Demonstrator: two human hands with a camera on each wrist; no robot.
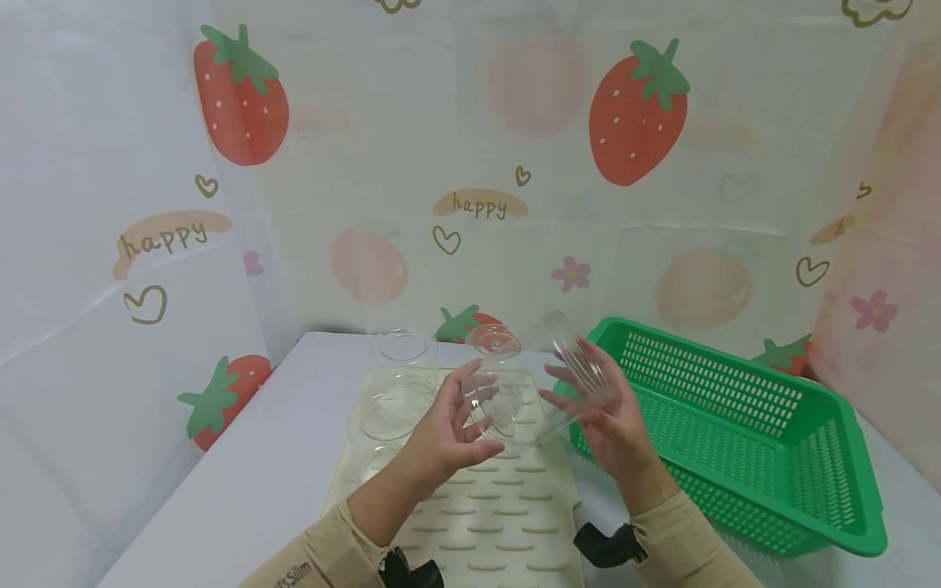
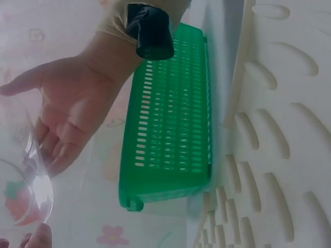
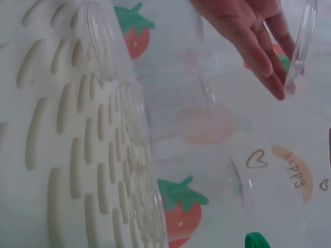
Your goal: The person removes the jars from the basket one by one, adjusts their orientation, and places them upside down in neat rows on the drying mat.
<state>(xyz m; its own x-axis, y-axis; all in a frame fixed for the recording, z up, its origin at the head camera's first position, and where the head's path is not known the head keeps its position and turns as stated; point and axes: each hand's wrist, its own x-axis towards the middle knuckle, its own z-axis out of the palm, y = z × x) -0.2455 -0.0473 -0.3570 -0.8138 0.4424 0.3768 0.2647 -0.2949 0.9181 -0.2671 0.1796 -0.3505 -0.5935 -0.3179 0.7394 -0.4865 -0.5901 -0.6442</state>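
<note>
left hand (image 1: 448,429) curled round a clear cup (image 1: 494,404) | right hand (image 1: 606,412) flat open, second clear cup (image 1: 577,363) resting on its fingers | green basket (image 1: 742,433) just right of that hand | drying mat (image 1: 478,506) below both

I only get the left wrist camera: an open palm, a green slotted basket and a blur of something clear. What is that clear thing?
Observer: The head view shows a clear round drinking cup, gripped by the left hand above a cream ribbed mat.
Visitor: Is the open palm holding anything?
Observer: That is the right hand; a second clear cup lies against its straight fingers.
Visitor: Are there more cups?
Observer: Yes, more clear cups stand at the mat's far end, one at its left corner.
</note>
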